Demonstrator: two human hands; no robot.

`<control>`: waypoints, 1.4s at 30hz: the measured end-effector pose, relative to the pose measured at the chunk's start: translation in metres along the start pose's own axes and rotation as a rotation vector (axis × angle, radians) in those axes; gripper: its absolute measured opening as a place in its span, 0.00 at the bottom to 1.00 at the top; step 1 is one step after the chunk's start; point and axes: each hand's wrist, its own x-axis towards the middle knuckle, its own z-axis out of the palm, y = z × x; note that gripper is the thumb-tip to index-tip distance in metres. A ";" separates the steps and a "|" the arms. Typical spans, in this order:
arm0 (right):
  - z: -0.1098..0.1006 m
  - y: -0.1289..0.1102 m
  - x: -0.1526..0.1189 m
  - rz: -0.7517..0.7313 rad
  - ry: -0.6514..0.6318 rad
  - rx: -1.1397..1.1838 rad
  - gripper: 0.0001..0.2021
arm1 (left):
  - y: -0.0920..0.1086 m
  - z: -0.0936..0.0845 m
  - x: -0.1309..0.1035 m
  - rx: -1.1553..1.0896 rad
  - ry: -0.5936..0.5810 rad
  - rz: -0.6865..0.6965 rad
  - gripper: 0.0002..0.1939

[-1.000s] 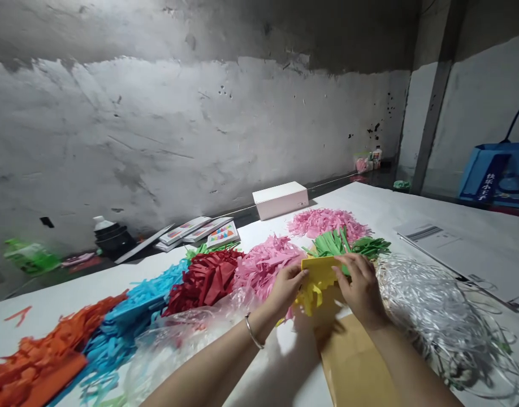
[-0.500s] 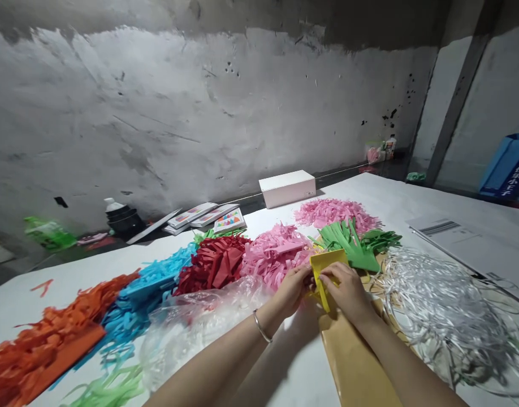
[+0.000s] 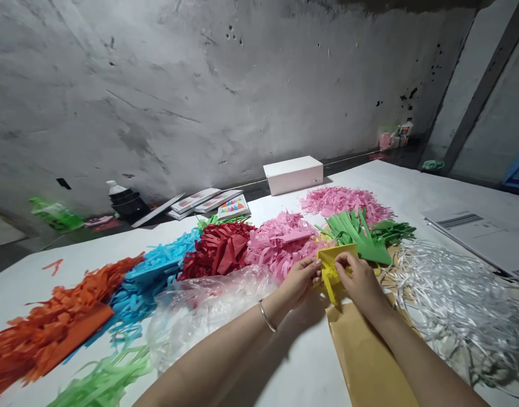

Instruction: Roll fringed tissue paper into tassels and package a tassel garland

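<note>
Both hands hold a yellow fringed paper piece above the white table covering, its cut strips hanging down. My left hand, with a silver bangle on the wrist, pinches its left edge. The fingers of my right hand are closed on its right side. Below lies a brown paper sheet, partly under my right forearm. Green fringed paper is just behind my right hand, and a pink fringed pile lies behind my left hand.
Dark red, blue and orange fringed piles spread leftward behind clear plastic. White strings tangle at right. A white box and flat packs stand near the wall.
The view has shifted, so the table items appear slightly moved. The yellow piece has tilted, and more of its strips show between my hands.
</note>
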 end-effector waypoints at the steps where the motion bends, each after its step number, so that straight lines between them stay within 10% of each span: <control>1: -0.002 -0.001 0.000 -0.024 -0.009 -0.009 0.08 | 0.000 0.000 0.000 -0.002 0.000 0.002 0.21; 42: -0.011 -0.014 0.003 -0.097 -0.044 0.079 0.05 | 0.004 0.011 -0.008 0.154 -0.046 0.128 0.19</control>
